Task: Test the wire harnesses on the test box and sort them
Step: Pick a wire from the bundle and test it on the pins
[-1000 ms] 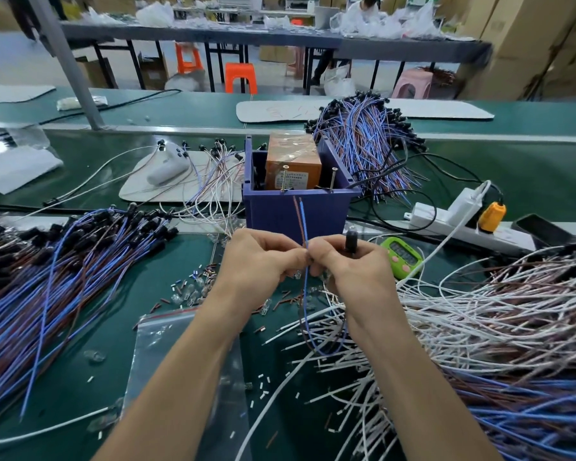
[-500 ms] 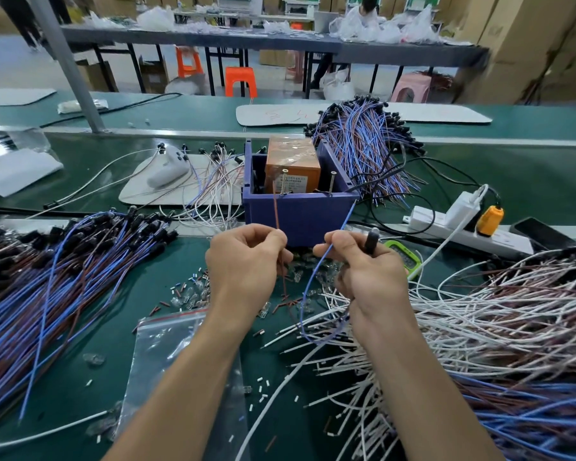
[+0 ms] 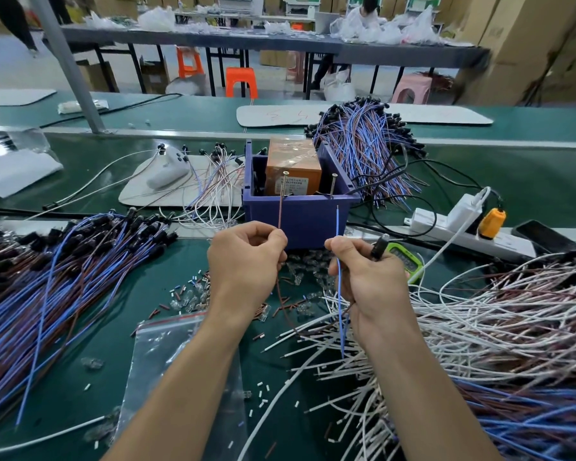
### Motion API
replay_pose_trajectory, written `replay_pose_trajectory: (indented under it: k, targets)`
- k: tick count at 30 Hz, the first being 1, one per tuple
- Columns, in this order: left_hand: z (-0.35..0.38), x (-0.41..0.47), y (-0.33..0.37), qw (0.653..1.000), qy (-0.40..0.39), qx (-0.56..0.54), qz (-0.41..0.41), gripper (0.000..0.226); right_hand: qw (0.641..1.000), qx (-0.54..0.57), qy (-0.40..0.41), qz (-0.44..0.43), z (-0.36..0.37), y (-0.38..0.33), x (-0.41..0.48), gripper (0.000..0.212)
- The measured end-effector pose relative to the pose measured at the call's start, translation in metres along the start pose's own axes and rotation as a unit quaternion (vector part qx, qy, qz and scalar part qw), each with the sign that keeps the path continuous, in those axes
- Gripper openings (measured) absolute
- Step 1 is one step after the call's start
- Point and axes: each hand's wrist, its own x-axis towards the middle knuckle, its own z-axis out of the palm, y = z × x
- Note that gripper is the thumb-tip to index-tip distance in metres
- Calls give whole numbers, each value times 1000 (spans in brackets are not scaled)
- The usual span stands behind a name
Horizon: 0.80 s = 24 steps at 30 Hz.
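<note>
Pinching a thin brown wire lead (image 3: 280, 211) between thumb and curled fingers, the left hand (image 3: 246, 261) stands it upright. Its tip rises straight above the pinch to the left metal screw post (image 3: 284, 181) on the dark blue plastic bin (image 3: 300, 224); whether they touch is too fine to tell. The right hand (image 3: 363, 281) pinches the matching thin blue wire lead (image 3: 337, 224) the same way, with the black cylindrical plug (image 3: 378, 246) of this harness tucked under its outer fingers, probably to keep it from dangling. The blue tip points up but ends short of the right metal screw post (image 3: 333, 184), above and slightly inward of the grip. The hands are held apart, likely to match the spacing of the posts wired to the orange taped test box (image 3: 293, 168) in the bin. Below both grips the leads sag together in a loop. Outward of the left hand lies a heap of blue and brown harnesses (image 3: 47, 277), and outward of the right a tangle of white and brown wires (image 3: 496, 311), apparently the sorted and waiting stock.
</note>
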Motion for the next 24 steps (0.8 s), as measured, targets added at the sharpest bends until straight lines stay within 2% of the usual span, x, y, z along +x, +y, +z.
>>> replay_pose_trajectory:
  k: [6,14,19,24]
  targets:
    - [-1,-1,0,1000,-13,1,11,29,1000,3,17,6,0,1,4,25]
    - [-2,0,0,1000,-16,-6,8,28,998,-4,58,-17,6,-6,18,10]
    - [-2,-1,0,1000,-19,5,17,30,998,-10,60,-19,7,-7,20,17]
    - [-3,-2,0,999,-21,12,21,28,998,-6,65,-17,5,-8,20,14]
